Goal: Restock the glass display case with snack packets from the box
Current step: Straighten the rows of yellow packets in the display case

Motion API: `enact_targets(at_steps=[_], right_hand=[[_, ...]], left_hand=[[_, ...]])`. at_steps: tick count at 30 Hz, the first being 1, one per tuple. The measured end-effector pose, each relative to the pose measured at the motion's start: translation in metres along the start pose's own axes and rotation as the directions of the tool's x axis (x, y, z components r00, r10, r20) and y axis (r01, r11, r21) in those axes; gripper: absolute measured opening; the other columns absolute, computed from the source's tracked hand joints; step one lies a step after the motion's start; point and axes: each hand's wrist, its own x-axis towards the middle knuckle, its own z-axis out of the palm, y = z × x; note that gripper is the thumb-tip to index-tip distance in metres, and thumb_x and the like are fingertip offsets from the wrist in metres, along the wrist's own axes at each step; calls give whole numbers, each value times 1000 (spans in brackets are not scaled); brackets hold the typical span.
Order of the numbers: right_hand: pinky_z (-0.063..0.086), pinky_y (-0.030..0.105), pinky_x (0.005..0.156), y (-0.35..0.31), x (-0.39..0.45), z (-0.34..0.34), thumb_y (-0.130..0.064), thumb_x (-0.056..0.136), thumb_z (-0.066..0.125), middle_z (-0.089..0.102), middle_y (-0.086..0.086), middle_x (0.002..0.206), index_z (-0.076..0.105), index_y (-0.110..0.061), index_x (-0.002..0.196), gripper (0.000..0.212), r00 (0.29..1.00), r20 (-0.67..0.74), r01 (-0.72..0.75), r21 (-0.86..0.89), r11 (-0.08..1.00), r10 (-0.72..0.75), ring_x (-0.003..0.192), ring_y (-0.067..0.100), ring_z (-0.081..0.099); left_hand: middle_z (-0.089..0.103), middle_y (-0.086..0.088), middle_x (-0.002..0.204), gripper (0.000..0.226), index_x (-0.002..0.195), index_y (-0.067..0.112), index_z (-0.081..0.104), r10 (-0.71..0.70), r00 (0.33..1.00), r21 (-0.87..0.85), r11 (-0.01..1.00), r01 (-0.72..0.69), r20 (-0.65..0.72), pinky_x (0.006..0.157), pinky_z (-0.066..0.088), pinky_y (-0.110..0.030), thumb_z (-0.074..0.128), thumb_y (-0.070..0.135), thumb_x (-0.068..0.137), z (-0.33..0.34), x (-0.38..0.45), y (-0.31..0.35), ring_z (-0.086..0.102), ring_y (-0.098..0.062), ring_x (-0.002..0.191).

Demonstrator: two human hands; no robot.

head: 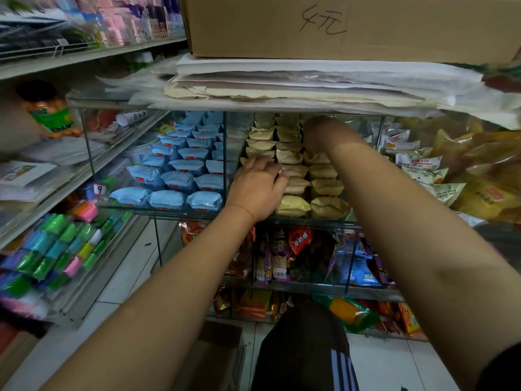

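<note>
Fingers of right hand [317, 136] hidden deep among beige packets [293, 206].

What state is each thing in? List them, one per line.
Left hand: open, resting on the tan packets.
Right hand: deep in the case, blurred, grip unclear.
Tan packets: stacked in rows, middle compartment.
Blue packets: stacked in rows, left compartment.
Cardboard box: on top of the case, closed side facing.

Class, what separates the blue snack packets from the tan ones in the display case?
In the head view, an upright glass divider stands between the blue packets and tan packets.
</note>
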Motion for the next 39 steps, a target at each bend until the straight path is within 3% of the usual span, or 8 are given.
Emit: enact_targets(at_steps=[4, 9, 19, 25, 28, 33, 35, 39], right_hand=[[46, 36, 82, -3, -14, 10, -7, 93, 51, 60, 20, 124, 58, 1, 123, 33, 994, 111, 18, -18, 1000, -16, 109, 32, 59], [44, 31, 73, 3, -20, 10, -8, 89, 54, 62, 20, 117, 60, 1, 118, 31, 992, 113, 57, 33, 998, -60, 103, 32, 61], [48, 39, 92, 4, -19, 6, 2, 91, 49, 59, 25, 121, 57, 8, 120, 31, 994, 76, 85, -36, 996, -82, 111, 36, 59], [47, 38, 86, -3, -29, -4, -2, 92, 46, 59, 20, 125, 59, 3, 121, 33, 987, 155, 46, -99, 994, -30, 109, 33, 59], [44, 33, 72, 0, -29, -17, -8, 91, 50, 62, 17, 117, 62, -2, 117, 29, 984, 172, 71, -136, 988, -47, 87, 28, 55], [41, 34, 73, 7, -22, -33, -12, 91, 48, 53, 11, 97, 49, -12, 87, 4, 997, 39, 63, -62, 996, -61, 80, 23, 49], [46, 36, 69, 5, -29, -36, -12, 89, 54, 57, 11, 90, 54, -10, 83, 6, 991, 119, 74, -63, 995, -66, 76, 25, 54], [49, 33, 73, -3, -46, -21, -17, 84, 70, 61, 10, 99, 62, -4, 104, 25, 958, 269, 150, -159, 976, -104, 90, 29, 60]], left_hand=[[48, -6, 141, 56, 130, 19, 59, -4, 1000, 30, 1000, 4, -12, 110, 29, -37, 25, 47, 95, 1, -4, -1, 33, -23, 135], [48, -5, 141, 61, 128, 20, 60, -11, 1000, 36, 999, 11, -12, 110, 30, -37, 21, 49, 91, -1, -4, 0, 34, -22, 134], [48, -6, 142, 59, 128, 20, 61, 3, 1000, 41, 999, -2, -27, 109, 29, -37, 22, 48, 93, -3, -4, 0, 35, -23, 134], [48, -4, 141, 46, 128, 19, 60, 5, 1000, 44, 999, -4, -14, 108, 29, -37, 31, 43, 101, -1, -5, 1, 33, -22, 134], [48, -4, 140, 44, 129, 20, 59, -2, 1000, 46, 999, 3, -21, 108, 29, -36, 32, 42, 101, -2, -3, -1, 34, -22, 133], [54, -5, 134, 54, 126, 17, 61, 18, 998, 26, 1000, -17, -53, 105, 32, -35, 27, 44, 95, -5, -6, 2, 39, -23, 128], [54, -5, 135, 55, 128, 16, 61, 24, 998, -7, 1000, -24, -54, 105, 31, -34, 27, 44, 94, -9, -8, 4, 39, -23, 128], [44, -4, 145, 44, 139, 22, 51, 41, 999, 10, 999, -41, 11, 109, 26, -35, 35, 40, 102, -11, -12, 4, 32, -23, 136]])
